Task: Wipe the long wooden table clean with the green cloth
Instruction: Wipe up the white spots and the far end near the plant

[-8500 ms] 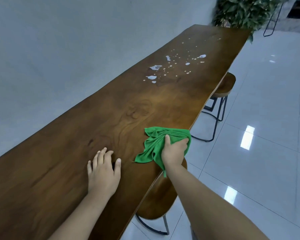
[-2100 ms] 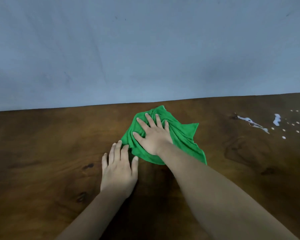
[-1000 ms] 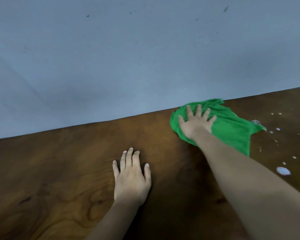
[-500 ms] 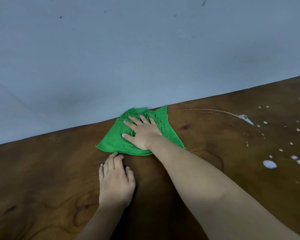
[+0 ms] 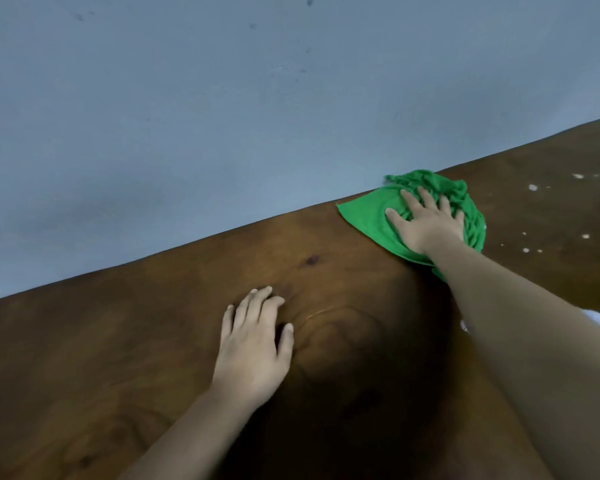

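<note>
The right hand [image 5: 426, 226] lies flat on the crumpled bright green cloth [image 5: 364, 213], with the fingers [image 5: 407, 199] straight and spread wide; it presses the fabric down and does not pinch it. The cloth is at the far edge of the long dark brown wooden table [image 5: 153, 341], touching the line where the wood meets the pale grey-blue wall [image 5: 222, 116], and its right side is bunched in folds. The left hand [image 5: 253, 355] rests palm down on the bare wood, nearer to the person and well apart from the cloth, with the fingers close together and holding nothing. Small white drops [image 5: 533, 187] are scattered on the wood to the right of the cloth, and a larger white patch [image 5: 596, 317] shows just beside the right forearm. I judge that the step in hand is a wiping stroke toward these drops. To do it well, the palm should press evenly and lead with the flat part of the cloth, overlap each pass, and cover the strip along the wall. The left hand can give support for the reach. No bowl, bucket or other container is in view; the white spill lies directly on the table.
</note>
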